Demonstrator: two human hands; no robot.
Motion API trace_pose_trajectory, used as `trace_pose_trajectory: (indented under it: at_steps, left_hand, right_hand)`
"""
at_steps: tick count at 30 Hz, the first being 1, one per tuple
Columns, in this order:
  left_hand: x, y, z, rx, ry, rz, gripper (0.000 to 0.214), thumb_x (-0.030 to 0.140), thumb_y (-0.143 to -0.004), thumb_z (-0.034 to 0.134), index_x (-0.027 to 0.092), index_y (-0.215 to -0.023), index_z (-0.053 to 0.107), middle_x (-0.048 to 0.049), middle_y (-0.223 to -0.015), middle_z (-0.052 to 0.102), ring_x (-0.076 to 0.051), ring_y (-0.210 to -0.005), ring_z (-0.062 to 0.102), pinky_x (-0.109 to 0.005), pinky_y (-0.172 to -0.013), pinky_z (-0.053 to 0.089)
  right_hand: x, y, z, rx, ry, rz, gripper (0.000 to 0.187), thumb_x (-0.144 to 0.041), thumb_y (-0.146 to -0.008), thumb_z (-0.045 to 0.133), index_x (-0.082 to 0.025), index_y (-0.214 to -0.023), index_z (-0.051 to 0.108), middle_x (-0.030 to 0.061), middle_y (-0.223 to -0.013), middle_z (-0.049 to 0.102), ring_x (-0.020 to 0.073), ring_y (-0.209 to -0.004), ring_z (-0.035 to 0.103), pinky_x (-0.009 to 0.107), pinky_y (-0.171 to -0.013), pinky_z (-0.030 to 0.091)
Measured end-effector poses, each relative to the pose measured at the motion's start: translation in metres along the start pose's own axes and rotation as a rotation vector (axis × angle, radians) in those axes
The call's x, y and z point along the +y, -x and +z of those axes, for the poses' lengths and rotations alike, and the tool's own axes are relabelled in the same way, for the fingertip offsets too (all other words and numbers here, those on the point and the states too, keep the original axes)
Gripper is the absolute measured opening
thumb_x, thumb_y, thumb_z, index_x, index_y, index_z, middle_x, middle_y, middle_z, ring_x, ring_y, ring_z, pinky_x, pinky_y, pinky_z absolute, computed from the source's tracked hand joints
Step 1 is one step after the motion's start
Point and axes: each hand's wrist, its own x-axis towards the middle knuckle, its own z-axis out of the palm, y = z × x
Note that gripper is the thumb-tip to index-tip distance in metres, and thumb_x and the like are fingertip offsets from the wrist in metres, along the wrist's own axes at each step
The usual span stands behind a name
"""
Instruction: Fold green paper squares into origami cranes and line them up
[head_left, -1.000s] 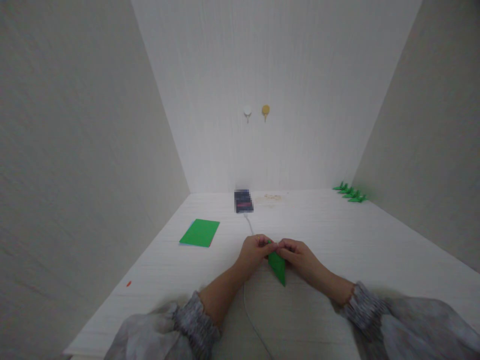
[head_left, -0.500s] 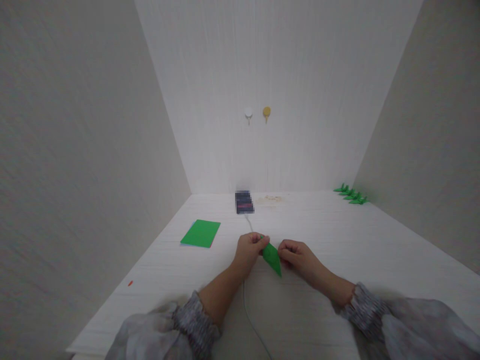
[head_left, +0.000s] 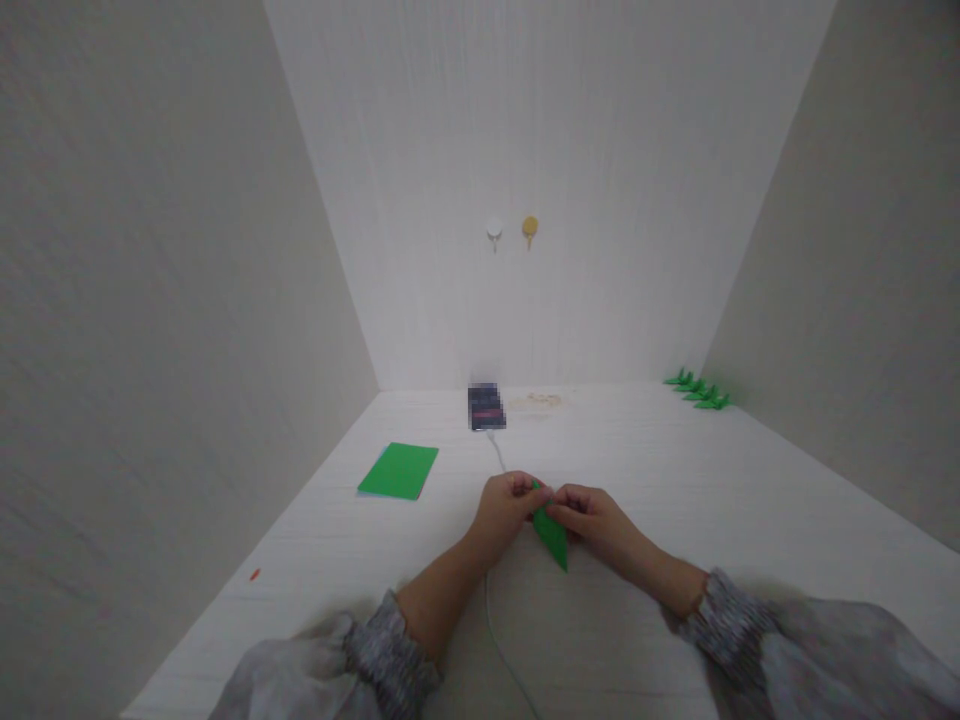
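Note:
A folded piece of green paper (head_left: 552, 540) is held between my two hands above the white table, its pointed end slanting down toward me. My left hand (head_left: 511, 508) pinches its upper end between thumb and fingers. From the other side, my right hand (head_left: 589, 512) has thumb and fingers closed on its upper right edge, close to the left fingertips. Part of the paper is hidden behind the fingers.
A stack of square paper with a green sheet on top (head_left: 399, 471) lies to the left. Behind my hands is a phone-like dark device (head_left: 486, 408) with a white cable (head_left: 496, 640). Several folded green paper figures (head_left: 699, 390) stand at the back right. A small orange scrap (head_left: 255, 574) lies far left.
My right hand has moved left onto the folded paper and now pinches it beside my left hand. The paper has turned slightly, its point lower and steeper.

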Motion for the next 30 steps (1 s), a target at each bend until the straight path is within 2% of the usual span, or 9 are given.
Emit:
trace_pose_trajectory:
  at_steps: [5, 15, 20, 26, 30]
  left_hand:
    - [-0.002, 0.001, 0.0, -0.009, -0.014, 0.027, 0.021, 0.032, -0.06, 0.064, 0.012, -0.065, 0.06, -0.0011, -0.057, 0.058, -0.01, -0.052, 0.052, -0.022, -0.052, 0.041]
    - [0.0, 0.0, -0.001, -0.047, 0.089, -0.06, 0.025, 0.033, -0.06, 0.064, 0.01, -0.069, 0.059, -0.0025, -0.058, 0.06, -0.011, -0.052, 0.054, -0.025, -0.055, 0.045]
    - [-0.004, -0.003, -0.002, -0.025, 0.071, -0.031, 0.025, 0.034, -0.061, 0.063, 0.011, -0.068, 0.059, -0.0018, -0.057, 0.06, -0.011, -0.052, 0.054, -0.024, -0.053, 0.044]
    - [0.005, -0.001, -0.003, 0.051, 0.115, 0.007, 0.024, 0.034, -0.06, 0.064, 0.011, -0.064, 0.058, -0.0003, -0.056, 0.058, -0.01, -0.051, 0.053, -0.024, -0.054, 0.044]
    - [0.004, 0.0, -0.003, 0.046, 0.108, 0.032, 0.024, 0.035, -0.061, 0.064, 0.011, -0.064, 0.058, -0.0002, -0.055, 0.058, -0.01, -0.051, 0.053, -0.023, -0.053, 0.043]
  right_hand:
    - [0.001, 0.001, 0.0, 0.001, 0.014, 0.018, 0.021, -0.036, -0.067, 0.055, -0.016, -0.061, 0.049, -0.0056, -0.047, 0.039, 0.0067, -0.042, 0.031, 0.021, -0.042, 0.021]
    - [0.003, 0.001, -0.002, 0.049, 0.024, 0.026, 0.017, -0.03, -0.064, 0.056, -0.016, -0.058, 0.048, -0.0051, -0.047, 0.041, 0.0067, -0.042, 0.034, 0.02, -0.042, 0.023]
    - [0.005, -0.001, 0.0, 0.025, -0.054, 0.014, 0.023, -0.036, -0.064, 0.058, -0.016, -0.06, 0.048, -0.0046, -0.049, 0.043, 0.0067, -0.042, 0.035, 0.02, -0.042, 0.024]
    - [0.003, -0.001, -0.001, 0.007, -0.055, 0.034, 0.028, -0.04, -0.065, 0.059, -0.016, -0.058, 0.047, -0.0054, -0.047, 0.039, 0.0062, -0.041, 0.032, 0.02, -0.04, 0.021]
    - [0.003, 0.0, -0.001, -0.006, -0.089, 0.025, 0.031, -0.045, -0.067, 0.057, -0.016, -0.059, 0.047, -0.0049, -0.048, 0.04, 0.0066, -0.042, 0.033, 0.021, -0.041, 0.023]
